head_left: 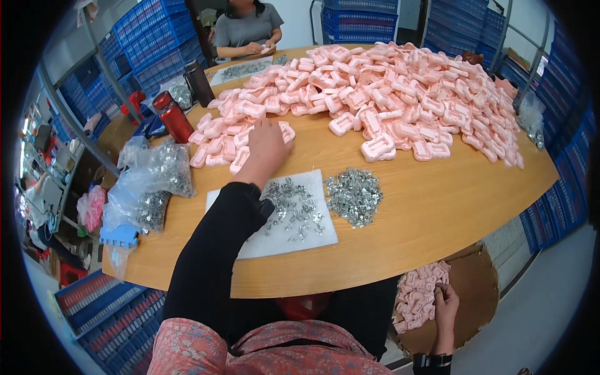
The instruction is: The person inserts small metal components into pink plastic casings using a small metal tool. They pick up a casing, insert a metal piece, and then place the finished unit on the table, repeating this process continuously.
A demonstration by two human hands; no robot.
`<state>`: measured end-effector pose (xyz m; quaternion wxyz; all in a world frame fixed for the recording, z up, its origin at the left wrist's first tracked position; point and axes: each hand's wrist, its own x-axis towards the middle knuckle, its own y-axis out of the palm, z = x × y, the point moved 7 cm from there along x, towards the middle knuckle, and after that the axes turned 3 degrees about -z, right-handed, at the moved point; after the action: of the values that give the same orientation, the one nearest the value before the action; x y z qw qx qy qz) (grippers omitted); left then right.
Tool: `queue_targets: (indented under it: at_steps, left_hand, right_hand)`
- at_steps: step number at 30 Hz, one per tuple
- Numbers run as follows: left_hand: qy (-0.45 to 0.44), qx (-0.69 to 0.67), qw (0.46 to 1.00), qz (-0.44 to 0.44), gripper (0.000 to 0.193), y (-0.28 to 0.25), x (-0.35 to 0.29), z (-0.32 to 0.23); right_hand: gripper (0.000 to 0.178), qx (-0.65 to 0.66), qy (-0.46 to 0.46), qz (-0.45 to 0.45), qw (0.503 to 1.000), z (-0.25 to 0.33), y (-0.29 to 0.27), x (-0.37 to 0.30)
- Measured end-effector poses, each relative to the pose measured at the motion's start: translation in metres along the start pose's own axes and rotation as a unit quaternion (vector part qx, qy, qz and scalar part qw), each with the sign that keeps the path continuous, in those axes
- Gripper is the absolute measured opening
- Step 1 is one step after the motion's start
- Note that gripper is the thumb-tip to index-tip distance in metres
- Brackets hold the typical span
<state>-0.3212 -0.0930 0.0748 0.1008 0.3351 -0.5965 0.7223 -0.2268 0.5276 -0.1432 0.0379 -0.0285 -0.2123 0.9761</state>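
My left hand (270, 149) reaches over the near left edge of a large heap of pink plastic cases (431, 100). Its fingers curl down among the cases, and their tips are hidden, so a grip is not visible. One pink case (287, 132) shows right beside its knuckles. At the lower right, my right hand (445, 305) hangs over a cardboard box (478, 300) partly filled with pink plastic pieces (420, 294). Those fingers are pinched together; anything between them is too small to make out. Small silvery metal parts (299, 209) lie scattered on a white foam sheet (259, 245) below my left forearm.
A pile of metal parts (354, 197) sits right of the sheet. Clear bags of metal parts (153, 209), a red bottle (172, 117) and a dark bottle (199, 84) stand left. Another person (249, 31) works across the table (437, 206). Blue crates (159, 40) are stacked around.
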Motion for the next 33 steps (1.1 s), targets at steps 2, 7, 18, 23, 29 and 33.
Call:
queue_targets:
  at_steps: [2, 7, 18, 23, 29, 33]
  left_hand:
    - [-0.019, 0.022, 0.999, 0.042, 0.036, 0.011, 0.007, -0.005]
    - [-0.015, -0.033, 0.997, 0.074, 0.034, 0.021, 0.018, -0.012]
    - [-0.296, -0.477, 0.792, 0.241, 0.045, -0.053, -0.027, 0.029]
    - [-0.385, -0.681, 0.582, 0.222, 0.049, -0.083, -0.117, 0.034]
    - [-0.412, -0.821, 0.3, 0.256, 0.058, -0.104, -0.208, -0.008]
    - [-0.397, -0.835, 0.242, 0.295, 0.06, -0.104, -0.235, -0.026]
  right_hand:
    - [0.017, -0.006, -0.018, -0.019, 1.0, 0.019, -0.007, 0.0]
    - [0.017, 0.082, -0.048, -0.079, 0.992, 0.071, -0.029, 0.002]
    - [0.015, 0.161, -0.129, 0.014, 0.978, 0.186, 0.026, 0.009]
    - [0.01, 0.068, -0.19, 0.149, 0.968, 0.243, 0.109, -0.003]
    - [0.015, -0.023, -0.298, 0.23, 0.926, 0.3, 0.175, -0.013]
    - [0.017, -0.049, -0.335, 0.244, 0.909, 0.317, 0.214, -0.008]
